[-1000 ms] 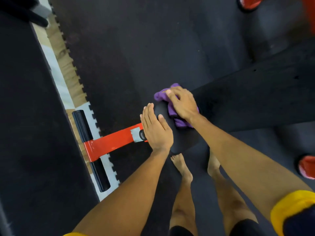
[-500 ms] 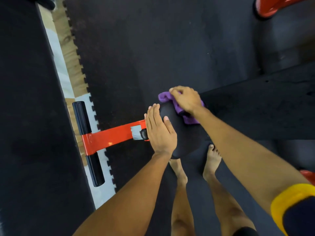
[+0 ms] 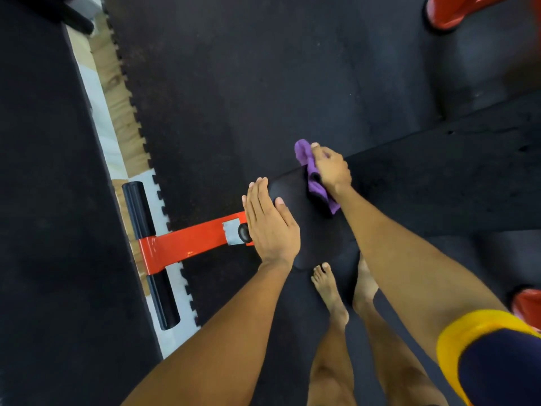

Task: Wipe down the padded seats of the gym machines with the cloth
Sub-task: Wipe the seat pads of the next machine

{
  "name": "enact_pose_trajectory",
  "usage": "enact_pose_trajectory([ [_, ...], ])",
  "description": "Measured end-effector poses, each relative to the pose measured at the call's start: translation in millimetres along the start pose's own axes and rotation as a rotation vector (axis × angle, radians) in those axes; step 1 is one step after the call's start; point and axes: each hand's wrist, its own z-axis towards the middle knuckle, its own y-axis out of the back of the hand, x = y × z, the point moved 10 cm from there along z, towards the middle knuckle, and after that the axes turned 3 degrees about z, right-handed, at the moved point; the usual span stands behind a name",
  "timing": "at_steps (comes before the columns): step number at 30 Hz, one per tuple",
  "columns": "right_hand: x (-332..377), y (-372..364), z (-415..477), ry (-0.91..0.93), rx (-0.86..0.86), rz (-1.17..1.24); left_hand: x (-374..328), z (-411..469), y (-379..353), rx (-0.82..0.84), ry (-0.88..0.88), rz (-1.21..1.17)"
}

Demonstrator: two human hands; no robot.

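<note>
A long black padded bench seat (image 3: 415,183) runs from the centre to the right edge, its rounded end (image 3: 316,230) nearest me. My right hand (image 3: 330,168) grips a purple cloth (image 3: 314,183) and presses it on the far side of the rounded end. My left hand (image 3: 270,222) rests flat, fingers straight, on the left edge of that end, over the joint with the orange frame bar (image 3: 190,241).
The orange bar ends in a black cross foot (image 3: 149,253) on the floor at left. Black rubber floor mats (image 3: 263,83) have a jigsaw edge beside a wood and white strip. Orange machine parts (image 3: 450,10) show at the top right and right edge. My bare feet (image 3: 345,288) stand below the seat.
My right hand has slid the purple cloth along the seat's far edge, away from my left hand. The left hand has stayed flat on the seat's end.
</note>
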Motion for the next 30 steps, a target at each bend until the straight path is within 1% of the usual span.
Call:
enact_pose_trajectory([
  [2, 20.4, -4.6, -23.5, 0.326, -0.045, -0.033, -0.5, 0.4, 0.2, -0.002, 0.005, -0.002],
  [3, 26.7, -7.7, -34.7, 0.464, -0.035, -0.047, -0.6, 0.6, 0.3, -0.003, 0.008, 0.002],
  [4, 24.2, -9.4, -36.9, 0.532, -0.023, -0.045, -0.5, 0.7, 0.2, 0.002, 0.01, 0.004],
  [5, 17.0, -8.1, -30.7, 0.533, -0.009, -0.03, -0.4, 0.9, -0.3, 0.007, 0.013, 0.006],
  [6, 7.1, -4.8, -21.4, 0.458, 0.012, 0.007, -0.9, 1.1, -0.6, 0.012, 0.013, 0.012],
  [9, -29.3, -0.8, 3.2, 0.069, 0.067, 0.174, -4.3, 2.3, -0.6, 0.022, -0.019, 0.059],
  [10, -34.8, 0.0, 3.8, -0.009, 0.061, 0.18, -6.3, 2.3, -0.2, 0.027, -0.035, 0.083],
  [11, -37.8, 0.3, 1.2, -0.045, 0.042, 0.17, -8.5, 1.9, -0.4, 0.032, -0.051, 0.105],
  [12, -37.0, 2.3, -6.8, -0.042, 0.002, 0.135, -10.6, 1.8, 0.5, 0.036, -0.067, 0.127],
  [14, -32.1, 1.8, -29.9, 0.053, -0.058, 0.069, -18.2, 3.5, 2.4, 0.046, -0.129, 0.193],
  [16, -34.0, -2.0, -57.0, 0.185, -0.084, 0.026, -33.1, 5.2, -4.7, 0.118, -0.291, 0.342],
  [18, -47.7, -6.7, -77.6, 0.261, -0.074, -0.025, -49.0, -0.2, -19.7, 0.243, -0.514, 0.552],
  [20, -66.6, -2.9, -68.4, 0.2, -0.04, 0.007, -56.6, -2.5, -35.3, 0.351, -0.646, 0.726],
  [21, -77.5, -1.4, -54.9, 0.123, -0.02, 0.049, -57.5, -1.5, -40.1, 0.388, -0.679, 0.784],
  [23, -103.5, 4.6, -30.9, -0.091, 0.002, 0.214, -60.6, -4.6, -54.0, 0.464, -0.76, 0.889],
  [25, -111.7, 5.1, -32.1, -0.19, 0.0, 0.242, -59.8, -6.1, -64.3, 0.537, -0.794, 0.952],
  [26, -107.4, 5.5, -45.0, -0.169, -0.026, 0.191, -60.2, -6.4, -66.5, 0.557, -0.803, 0.965],
  [28, -93.6, 5.8, -80.0, -0.047, -0.129, 0.075, -61.2, -5.5, -67.2, 0.571, -0.802, 0.978],
  [30, -97.4, 4.8, -110.4, 0.041, -0.196, 0.116, -61.4, -4.6, -68.0, 0.608, -0.801, 0.991],
])
